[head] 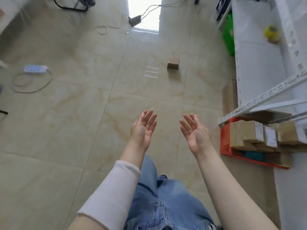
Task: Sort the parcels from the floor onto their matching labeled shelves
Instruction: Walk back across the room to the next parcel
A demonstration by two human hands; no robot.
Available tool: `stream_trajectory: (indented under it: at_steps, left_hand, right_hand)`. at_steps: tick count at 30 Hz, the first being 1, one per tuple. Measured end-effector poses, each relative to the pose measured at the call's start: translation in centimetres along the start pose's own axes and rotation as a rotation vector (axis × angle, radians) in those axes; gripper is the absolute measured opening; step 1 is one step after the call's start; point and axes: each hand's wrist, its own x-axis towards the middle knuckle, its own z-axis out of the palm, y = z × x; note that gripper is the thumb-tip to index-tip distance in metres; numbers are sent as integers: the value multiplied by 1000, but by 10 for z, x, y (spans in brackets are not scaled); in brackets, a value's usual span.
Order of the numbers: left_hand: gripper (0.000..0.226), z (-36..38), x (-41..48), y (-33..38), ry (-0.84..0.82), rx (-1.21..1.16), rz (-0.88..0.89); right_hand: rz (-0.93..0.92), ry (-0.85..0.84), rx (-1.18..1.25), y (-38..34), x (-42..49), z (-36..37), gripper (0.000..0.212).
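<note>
A small brown cardboard parcel point(173, 63) sits alone on the tiled floor, well ahead of me. My left hand point(143, 129) and my right hand point(196, 131) are held out in front, palms facing each other, fingers apart, holding nothing. A white metal shelf unit point(259, 67) runs along the right. Under its lower rail a red crate point(224, 140) holds several brown parcels point(254, 133) with white labels. Another brown box point(230, 97) stands on the floor against the shelf.
A white power strip point(35, 68) with a looped cable lies on the floor at left. More cables and an adapter point(134, 20) lie near the bright doorway. A green basket point(229, 35) and a yellow tape roll point(272, 34) are at the shelf.
</note>
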Motion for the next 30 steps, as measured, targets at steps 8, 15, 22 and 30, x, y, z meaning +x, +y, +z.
stream_trajectory:
  at_steps: [8, 15, 22, 30]
  left_hand:
    - [21, 108, 171, 109, -57, -37, 12]
    - [33, 220, 286, 205, -102, 48, -14]
    - [37, 318, 425, 263, -94, 80, -34]
    - [20, 441, 545, 329, -82, 90, -25]
  right_hand:
    - [-14, -31, -34, -74, 168, 143, 25]
    - [-24, -3, -4, -154, 280, 258, 28]
    - [-46, 74, 32, -225, 418, 315, 25]
    - [-52, 36, 79, -332, 559, 403, 21]
